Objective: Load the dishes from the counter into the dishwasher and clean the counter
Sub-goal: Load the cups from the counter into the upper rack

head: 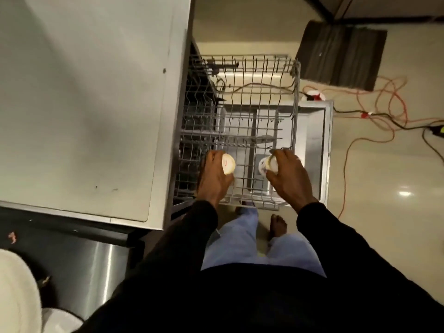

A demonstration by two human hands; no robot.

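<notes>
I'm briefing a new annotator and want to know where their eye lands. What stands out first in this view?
The hands draw the eye first: the left hand grips a cream cup and the right hand grips a white cup, both over the near end of the pulled-out wire rack. Next come the orange cords tangled on the floor to the right, and the broad grey counter to the left.

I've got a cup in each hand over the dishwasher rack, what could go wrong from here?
The left hand grips a cream cup and the right hand a patterned cup, so neither can steady the rack; a slip could drop one onto the open door. The bare foot stands near the rack, where it might get bumped. Orange cords trail across the floor, a possible trip hazard.
</notes>
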